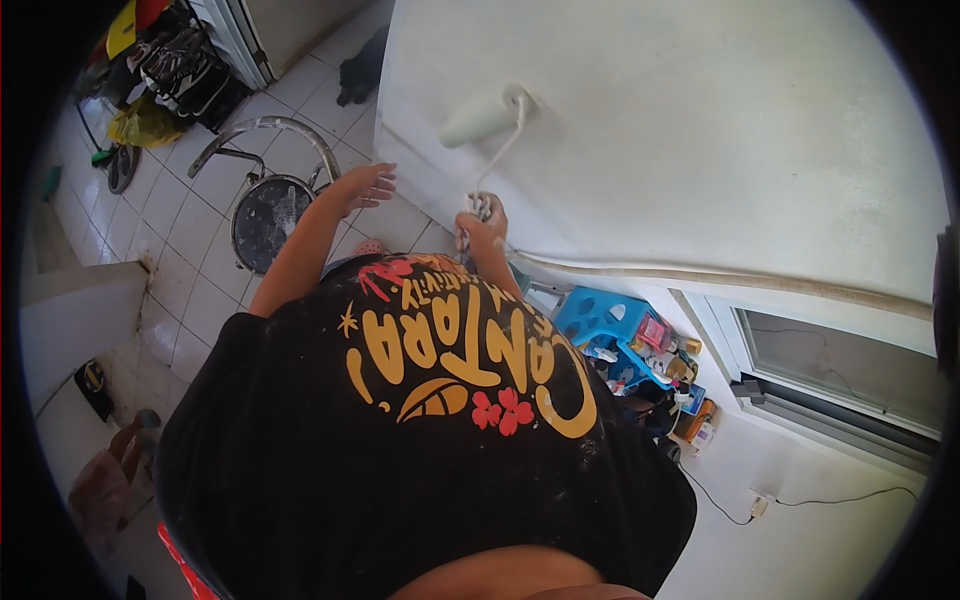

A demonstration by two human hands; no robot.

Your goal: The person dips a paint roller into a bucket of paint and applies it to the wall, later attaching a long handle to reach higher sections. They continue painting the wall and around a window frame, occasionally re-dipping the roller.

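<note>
My right hand (484, 230) is closed round the handle of a paint roller (480, 118). The roller's pale, paint-covered sleeve rests against the white wall (700, 130), and its bent wire frame runs down to my fist. My left hand (368, 187) is empty, its fingers stretched out near the wall's left edge. Beside my left forearm stands a metal-framed stool or chair (265, 222) with a round dark seat, splashed with pale paint.
To the right, a blue plastic stool (604, 318) stands among bottles and boxes. A window (835, 355) and a cable (845, 499) lie beyond. Shoes on a rack (190, 75) and a dark animal-like shape (362, 70) are at the upper left. Another person (105, 485) appears lower left.
</note>
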